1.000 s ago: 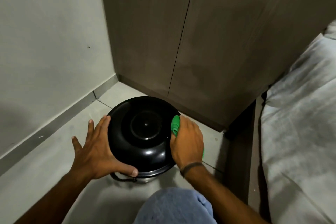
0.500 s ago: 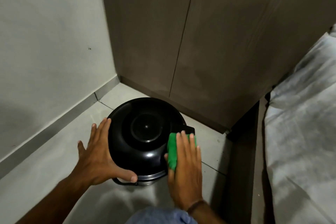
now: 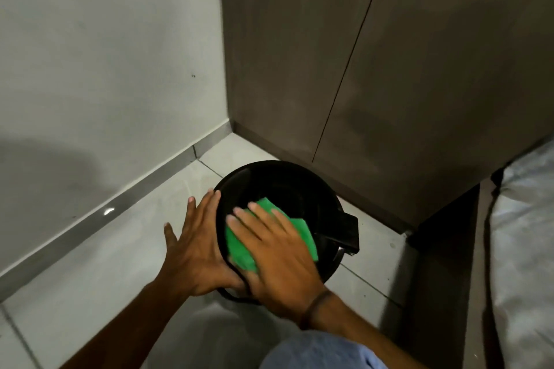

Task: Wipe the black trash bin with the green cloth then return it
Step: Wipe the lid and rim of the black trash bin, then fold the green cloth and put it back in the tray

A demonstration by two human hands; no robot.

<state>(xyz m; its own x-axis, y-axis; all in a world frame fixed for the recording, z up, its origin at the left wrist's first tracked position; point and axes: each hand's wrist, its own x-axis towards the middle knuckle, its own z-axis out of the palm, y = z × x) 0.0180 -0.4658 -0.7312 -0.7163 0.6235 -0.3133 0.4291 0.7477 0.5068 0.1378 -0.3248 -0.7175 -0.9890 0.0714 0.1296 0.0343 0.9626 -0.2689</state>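
A round black trash bin [image 3: 287, 186] with a domed lid stands on the tiled floor in the corner. My left hand [image 3: 195, 243] lies flat against its left side, fingers spread, thumb hooked under the near rim. My right hand [image 3: 278, 260] presses the green cloth [image 3: 239, 246] flat on the lid's near half. The cloth's edges show past my fingers. A black hinge block [image 3: 347, 231] sticks out of the bin's right side.
A white wall [image 3: 105, 54] with a grey skirting closes the left. Brown cabinet doors [image 3: 374, 69] stand right behind the bin. A bed with a pale cover [image 3: 524, 249] runs along the right. My knee in blue cloth [image 3: 314, 350] is at the bottom.
My right hand has slid the green cloth from the bin's right side onto the top of the lid, toward the left. My left hand has stayed on the left side.
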